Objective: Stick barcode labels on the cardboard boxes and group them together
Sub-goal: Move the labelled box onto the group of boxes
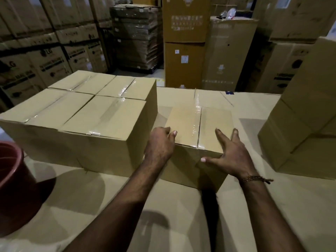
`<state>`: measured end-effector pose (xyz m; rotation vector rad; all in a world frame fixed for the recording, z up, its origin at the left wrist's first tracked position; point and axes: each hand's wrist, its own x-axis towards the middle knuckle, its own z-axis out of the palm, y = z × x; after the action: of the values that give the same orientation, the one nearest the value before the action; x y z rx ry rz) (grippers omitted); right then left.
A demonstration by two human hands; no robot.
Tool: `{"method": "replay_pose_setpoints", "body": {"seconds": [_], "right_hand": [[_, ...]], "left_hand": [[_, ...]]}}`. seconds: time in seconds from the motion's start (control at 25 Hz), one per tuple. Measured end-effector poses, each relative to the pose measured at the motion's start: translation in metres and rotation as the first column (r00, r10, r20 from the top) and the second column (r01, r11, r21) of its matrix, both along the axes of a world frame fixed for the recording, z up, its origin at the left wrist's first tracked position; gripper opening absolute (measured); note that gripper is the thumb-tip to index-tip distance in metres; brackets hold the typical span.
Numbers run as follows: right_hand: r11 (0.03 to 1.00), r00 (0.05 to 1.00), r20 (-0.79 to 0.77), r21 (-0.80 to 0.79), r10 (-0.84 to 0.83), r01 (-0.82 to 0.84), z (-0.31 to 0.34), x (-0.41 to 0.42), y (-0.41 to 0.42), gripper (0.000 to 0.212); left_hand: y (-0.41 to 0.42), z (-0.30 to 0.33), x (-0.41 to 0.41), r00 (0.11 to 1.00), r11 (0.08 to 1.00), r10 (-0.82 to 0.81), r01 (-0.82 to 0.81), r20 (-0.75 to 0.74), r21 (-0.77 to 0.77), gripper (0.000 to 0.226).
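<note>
A small taped cardboard box [192, 124] stands in the middle of the cardboard-covered work surface [163, 206]. My left hand [160, 142] grips its near left corner, thumb on the top face. My right hand [231, 153] lies spread over its near right corner, fingers on top and thumb against the front face. To the left, touching or nearly touching this box, sits a tight group of several taped boxes [87, 110]. I see no barcode label in view.
A dark red bucket [16, 186] stands at the left edge. A stack of boxes [300, 139] rises at the right. Tall stacked cartons [185, 42] and a wrapped pallet [138, 37] fill the background behind the surface.
</note>
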<state>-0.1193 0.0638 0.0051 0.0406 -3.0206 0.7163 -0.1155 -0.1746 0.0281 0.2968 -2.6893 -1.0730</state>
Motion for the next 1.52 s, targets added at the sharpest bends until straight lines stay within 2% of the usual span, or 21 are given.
{"method": "replay_pose_setpoints", "body": {"seconds": [0.2, 0.48, 0.64, 0.8, 0.88, 1.08, 1.52], "right_hand": [[0.999, 1.000, -0.021, 0.040, -0.004, 0.005, 0.004, -0.053, -0.036, 0.137], [0.997, 1.000, -0.007, 0.070, -0.015, 0.015, 0.012, -0.136, -0.075, 0.134], [0.994, 1.000, 0.021, 0.106, -0.015, 0.012, 0.012, -0.178, -0.087, 0.136], [0.991, 0.999, 0.042, 0.132, -0.016, 0.010, 0.012, -0.214, -0.098, 0.139], [0.987, 0.999, 0.051, 0.158, -0.014, 0.006, 0.012, -0.227, -0.103, 0.138], [0.981, 0.998, 0.064, 0.193, 0.000, -0.012, 0.011, -0.251, -0.109, 0.139], [0.987, 0.996, 0.075, 0.149, 0.054, -0.065, 0.014, -0.267, -0.113, 0.133]], "left_hand": [[-0.037, 0.034, -0.034, 0.997, 0.997, -0.010, 0.004, -0.082, -0.080, 0.025], [-0.111, 0.052, -0.107, 0.999, 0.993, 0.011, -0.017, -0.053, -0.120, 0.027], [-0.145, 0.035, -0.155, 1.000, 0.984, 0.002, 0.002, 0.022, -0.179, 0.044], [-0.160, 0.022, -0.191, 0.978, 0.938, -0.135, 0.177, 0.158, -0.299, 0.070], [-0.161, 0.018, -0.199, 0.964, 0.920, -0.170, 0.229, 0.204, -0.317, 0.073], [-0.160, 0.006, -0.211, 0.970, 0.888, -0.158, 0.222, 0.186, -0.402, 0.038], [-0.158, 0.006, -0.213, 0.983, 0.899, -0.104, 0.157, 0.151, -0.409, 0.031]]}}
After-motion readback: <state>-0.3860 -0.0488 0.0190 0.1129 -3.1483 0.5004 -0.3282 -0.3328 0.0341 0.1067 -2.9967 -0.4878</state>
